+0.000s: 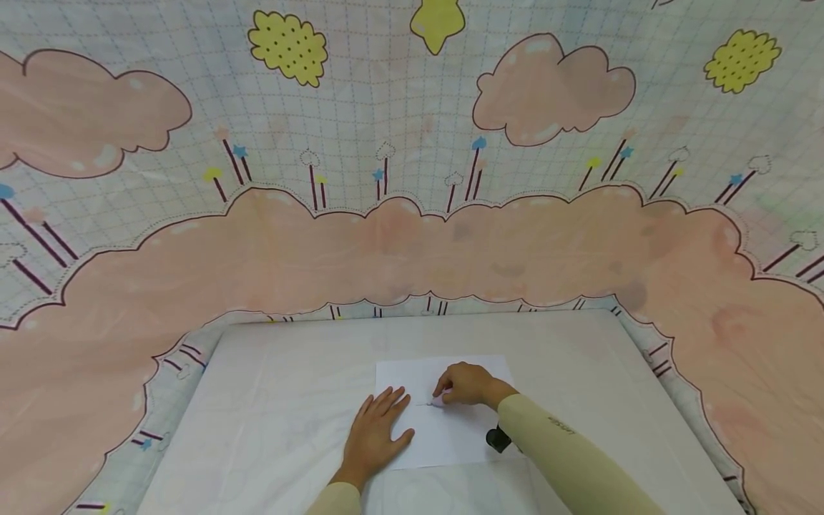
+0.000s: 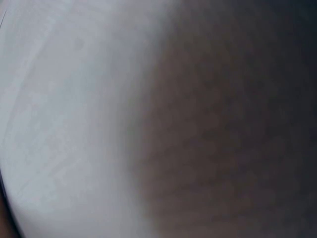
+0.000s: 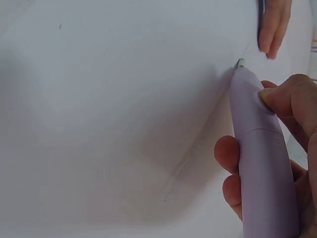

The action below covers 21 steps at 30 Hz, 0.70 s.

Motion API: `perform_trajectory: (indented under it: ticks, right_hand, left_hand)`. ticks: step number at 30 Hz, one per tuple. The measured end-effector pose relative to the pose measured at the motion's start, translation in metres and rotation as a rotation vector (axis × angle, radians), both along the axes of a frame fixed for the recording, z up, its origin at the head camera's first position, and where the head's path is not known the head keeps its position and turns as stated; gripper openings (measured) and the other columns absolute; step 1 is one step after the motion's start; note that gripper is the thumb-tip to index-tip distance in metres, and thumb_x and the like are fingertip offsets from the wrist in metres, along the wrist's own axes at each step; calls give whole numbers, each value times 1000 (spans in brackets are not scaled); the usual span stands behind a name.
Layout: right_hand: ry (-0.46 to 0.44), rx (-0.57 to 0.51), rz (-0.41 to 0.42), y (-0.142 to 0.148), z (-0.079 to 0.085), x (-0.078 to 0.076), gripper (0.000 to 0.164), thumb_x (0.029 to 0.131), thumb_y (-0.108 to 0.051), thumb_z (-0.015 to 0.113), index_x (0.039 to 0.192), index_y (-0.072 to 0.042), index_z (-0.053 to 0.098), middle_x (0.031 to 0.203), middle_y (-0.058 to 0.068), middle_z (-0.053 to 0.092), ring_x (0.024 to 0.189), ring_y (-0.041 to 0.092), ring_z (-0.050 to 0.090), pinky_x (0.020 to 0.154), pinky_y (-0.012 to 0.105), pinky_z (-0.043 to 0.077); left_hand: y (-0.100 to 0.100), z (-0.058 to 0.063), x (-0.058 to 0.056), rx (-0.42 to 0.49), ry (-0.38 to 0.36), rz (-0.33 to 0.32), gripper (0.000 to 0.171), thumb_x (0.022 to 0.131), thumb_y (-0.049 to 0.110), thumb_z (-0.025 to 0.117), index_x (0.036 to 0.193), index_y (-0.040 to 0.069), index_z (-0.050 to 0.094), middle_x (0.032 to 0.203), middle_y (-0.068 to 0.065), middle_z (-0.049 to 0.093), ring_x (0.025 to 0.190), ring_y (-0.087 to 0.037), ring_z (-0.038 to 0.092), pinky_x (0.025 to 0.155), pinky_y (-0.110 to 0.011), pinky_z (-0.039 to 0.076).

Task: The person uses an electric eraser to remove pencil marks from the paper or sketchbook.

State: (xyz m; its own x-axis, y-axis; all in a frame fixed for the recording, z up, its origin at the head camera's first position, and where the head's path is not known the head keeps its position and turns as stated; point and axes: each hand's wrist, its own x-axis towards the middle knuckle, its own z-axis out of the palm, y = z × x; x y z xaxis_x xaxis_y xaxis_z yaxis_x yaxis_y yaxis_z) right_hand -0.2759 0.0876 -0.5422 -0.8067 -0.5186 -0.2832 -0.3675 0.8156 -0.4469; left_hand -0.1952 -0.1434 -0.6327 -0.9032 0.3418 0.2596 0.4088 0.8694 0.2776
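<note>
A white sheet of paper [image 1: 444,447] lies on the table. My right hand [image 1: 471,384] grips a lilac electric eraser [image 3: 260,148], fingers wrapped round its body and the thumb on its button. Its small pale tip [image 3: 240,63] meets the paper at a thin, faint pencil line [image 3: 198,136]. My left hand [image 1: 376,436] rests palm down across the paper's left edge, fingers spread; in the right wrist view its fingertips show near the tip. The left wrist view is blurred, with dark skin filling its right side.
A white cloth covers the table [image 1: 270,400]. Behind and around it hangs a printed curtain [image 1: 412,250] with clouds and stars. A small black device [image 1: 498,438] sits at my right wrist, over the paper's right part. Tiny dark specks [image 3: 60,26] dot the paper.
</note>
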Motion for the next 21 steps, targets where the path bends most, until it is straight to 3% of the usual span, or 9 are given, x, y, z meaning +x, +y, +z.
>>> perform_trajectory:
  ticks: [8,21]
  right_hand:
    - [-20,-9,-45,15,4,1,14,84,-14,73,90,-24,79,93,-10,64,85,10,51,78,32,49]
    - [17,11,18,3,-1,-2,15,84,-16,72,95,-24,79,91,-12,66,82,6,51,77,27,49]
  left_hand:
    - [0,3,0,6,-18,1,60,87,52,62,140,23,56,151,7,47,142,-19,40,119,-49,29]
    - [0,6,-1,-14,-61,6,61,89,53,60,142,24,54,153,7,44,143,-19,37,120,-48,26]
